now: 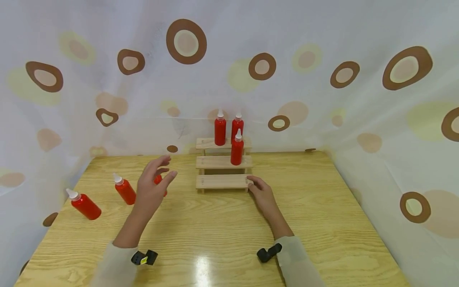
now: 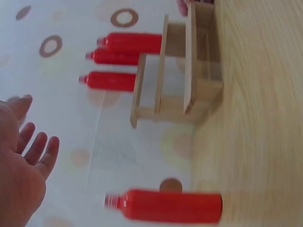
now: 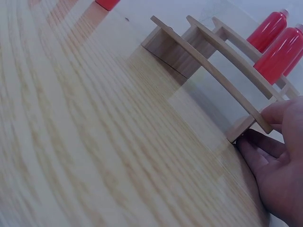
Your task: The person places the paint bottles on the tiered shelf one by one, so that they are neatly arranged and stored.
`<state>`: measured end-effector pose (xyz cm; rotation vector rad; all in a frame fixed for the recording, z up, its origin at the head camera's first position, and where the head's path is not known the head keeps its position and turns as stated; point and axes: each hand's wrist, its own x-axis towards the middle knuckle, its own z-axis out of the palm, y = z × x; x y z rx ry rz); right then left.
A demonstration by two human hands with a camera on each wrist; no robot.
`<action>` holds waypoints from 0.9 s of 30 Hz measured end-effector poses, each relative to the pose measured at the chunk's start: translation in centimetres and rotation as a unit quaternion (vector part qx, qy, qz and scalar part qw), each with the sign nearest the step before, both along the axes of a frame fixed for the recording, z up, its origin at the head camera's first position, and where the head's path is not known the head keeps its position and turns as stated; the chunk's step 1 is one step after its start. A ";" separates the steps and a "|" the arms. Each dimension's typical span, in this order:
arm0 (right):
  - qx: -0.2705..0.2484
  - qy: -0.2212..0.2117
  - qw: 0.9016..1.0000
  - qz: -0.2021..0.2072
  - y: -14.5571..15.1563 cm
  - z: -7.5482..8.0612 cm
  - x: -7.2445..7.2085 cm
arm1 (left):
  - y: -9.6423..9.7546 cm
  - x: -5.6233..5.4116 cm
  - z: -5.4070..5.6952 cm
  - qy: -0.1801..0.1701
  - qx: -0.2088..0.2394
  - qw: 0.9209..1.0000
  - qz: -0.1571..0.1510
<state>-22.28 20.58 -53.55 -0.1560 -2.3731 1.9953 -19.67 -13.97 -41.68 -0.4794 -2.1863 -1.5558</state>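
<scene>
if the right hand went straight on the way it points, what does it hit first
The lowest plank of the pale wooden three-step rack: the right hand touches its right end, so apparently nothing lies between.

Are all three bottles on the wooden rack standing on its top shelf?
No, one bottle stands on the middle shelf, below the other two bottles.

Rack: here it stands, toward the back of the table, cloth behind.
Top step: two bottles, one mid-plank, one right.
Middle step: one bottle, right end, before the top right one.
Bottom step: right hand at its right end.
Left side: three more bottles, left hand before the rightmost.
</scene>
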 end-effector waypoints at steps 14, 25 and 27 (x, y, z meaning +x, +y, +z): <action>0.005 -0.001 1.000 0.000 -0.1 0.0 0.2 | -10.4 4.6 -2.4 -0.042 -0.002 0.979 0.201; 0.010 0.003 1.000 0.008 0.0 -0.1 0.0 | -16.3 6.2 -2.8 -0.065 0.029 0.941 0.330; 0.011 0.004 1.000 0.008 0.0 -0.1 0.0 | -16.9 6.2 -2.8 -0.077 0.032 0.935 0.345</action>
